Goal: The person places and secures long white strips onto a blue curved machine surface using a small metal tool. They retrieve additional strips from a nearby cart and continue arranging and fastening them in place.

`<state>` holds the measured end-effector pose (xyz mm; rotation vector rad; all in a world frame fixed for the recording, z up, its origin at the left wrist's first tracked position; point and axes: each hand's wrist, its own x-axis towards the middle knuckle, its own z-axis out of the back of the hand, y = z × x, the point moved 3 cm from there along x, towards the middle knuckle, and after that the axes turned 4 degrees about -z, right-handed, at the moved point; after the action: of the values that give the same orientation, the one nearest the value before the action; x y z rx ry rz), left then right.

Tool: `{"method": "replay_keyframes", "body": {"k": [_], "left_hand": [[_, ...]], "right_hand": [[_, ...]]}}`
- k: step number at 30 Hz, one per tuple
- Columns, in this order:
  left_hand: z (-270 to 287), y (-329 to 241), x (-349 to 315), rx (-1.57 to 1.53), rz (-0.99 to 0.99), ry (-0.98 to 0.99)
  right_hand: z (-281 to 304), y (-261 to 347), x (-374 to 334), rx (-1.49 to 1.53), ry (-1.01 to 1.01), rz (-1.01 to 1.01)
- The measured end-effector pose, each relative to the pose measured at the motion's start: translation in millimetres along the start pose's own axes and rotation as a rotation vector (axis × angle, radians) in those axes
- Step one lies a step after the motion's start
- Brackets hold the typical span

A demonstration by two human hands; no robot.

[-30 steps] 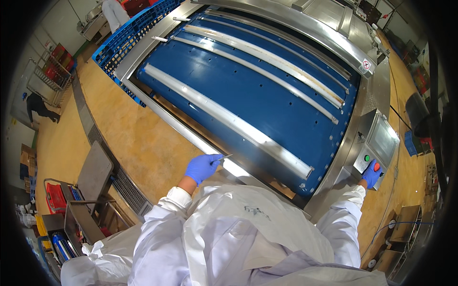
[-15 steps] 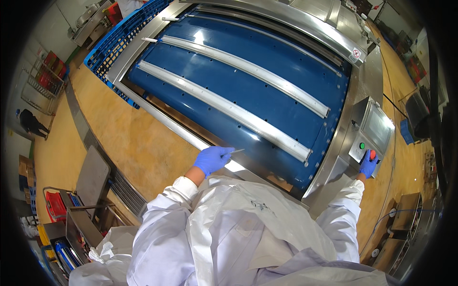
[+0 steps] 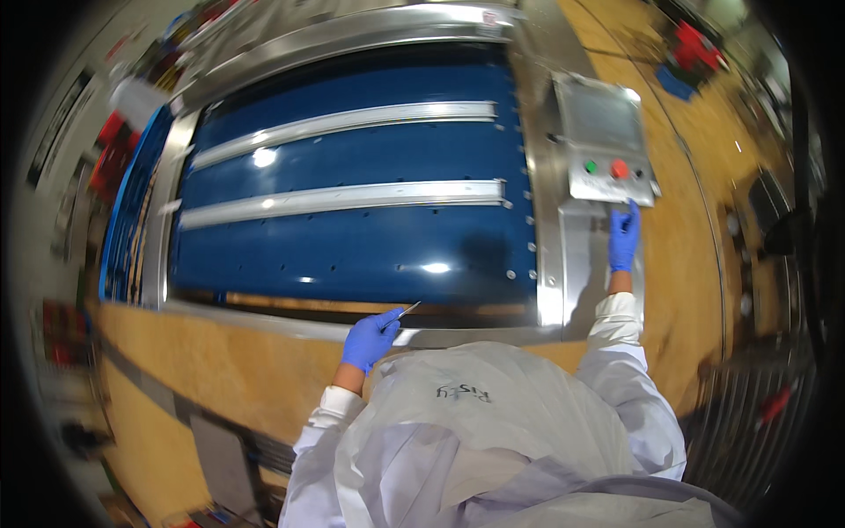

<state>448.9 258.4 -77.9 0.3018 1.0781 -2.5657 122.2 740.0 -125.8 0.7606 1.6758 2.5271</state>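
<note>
My left hand (image 3: 371,341), in a blue glove, is closed around a thin, pointed metal tool (image 3: 409,310). Its tip reaches over the near edge of a machine with a blue belt (image 3: 343,242); its exact kind is too small to tell. At the right, my blue-gloved right hand (image 3: 624,239) has its fingers stretched toward the lower edge of the control box (image 3: 607,187), and nothing shows in it. This box carries a grey screen (image 3: 604,121), a green button (image 3: 591,166) and a red knob (image 3: 619,168).
Two silver bars (image 3: 352,201) lie across the belt. The machine's steel frame (image 3: 550,264) surrounds it. A blue plastic pallet (image 3: 132,211) stands upright along its left side. A grey panel (image 3: 224,466) is at lower left, and a wire rack (image 3: 748,431) is at lower right.
The view has swung to the right. My right hand has come off the red knob to below the control box. The thin tool stays in my left hand.
</note>
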Motion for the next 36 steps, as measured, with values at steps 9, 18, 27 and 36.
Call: {"method": "replay_keyframes", "body": {"k": [9,18,27,36], "left_hand": [[-54,-54,97,0.039,-0.555,0.232],[-135,-232,136,0.016,-0.827,0.321],[-256,-321,184,0.578,-0.922,-0.200],[-297,-345,182,0.579,-0.610,-0.385]], "right_hand": [[154,16,-177,-0.147,0.048,-0.375],[303,1,-255,-0.302,-0.270,-0.570],[415,-103,-201,-0.316,-0.208,-0.570],[472,-185,-69,-0.281,0.095,-0.587]]}}
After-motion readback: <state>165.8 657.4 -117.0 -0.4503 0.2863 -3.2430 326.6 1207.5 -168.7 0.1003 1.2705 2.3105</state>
